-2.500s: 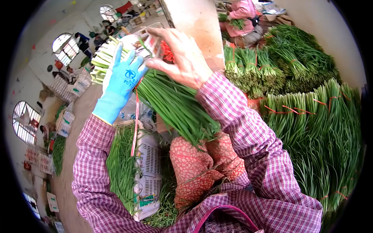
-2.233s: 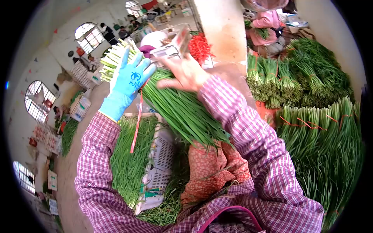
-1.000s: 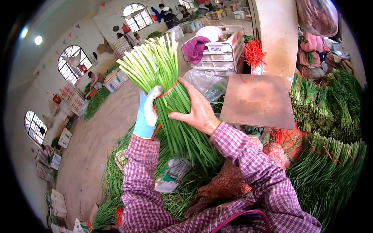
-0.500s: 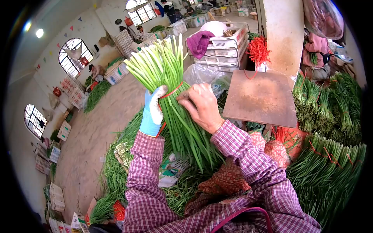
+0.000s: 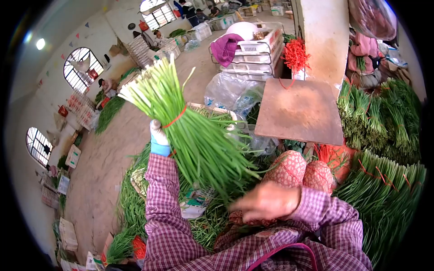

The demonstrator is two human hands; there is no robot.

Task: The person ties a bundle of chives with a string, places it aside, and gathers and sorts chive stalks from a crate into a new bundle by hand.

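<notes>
A thick bunch of garlic chives (image 5: 199,144), with pale stem ends up and green leaves hanging down to the right, is tied by a red band (image 5: 175,118). Gripping it from the left just below the band is my left hand (image 5: 159,137), in a white and blue glove; the leaves hide most of its fingers. My bare right hand (image 5: 266,201) is smeared by motion below the leaf tips, in front of my patterned trousers (image 5: 287,169). Whether its fingers hold anything is not visible.
To the right stands a brown board (image 5: 298,113), with a bundle of red ties (image 5: 296,55) hanging behind it. Tied chives (image 5: 384,203) are stacked at the right. Loose greens (image 5: 131,203) lie at lower left. White crates (image 5: 253,58) stand behind; several people work farther back.
My right hand has left the red band and moved down toward my lap. My left hand has shifted the bunch slightly left and down, tilting it more to the left.
</notes>
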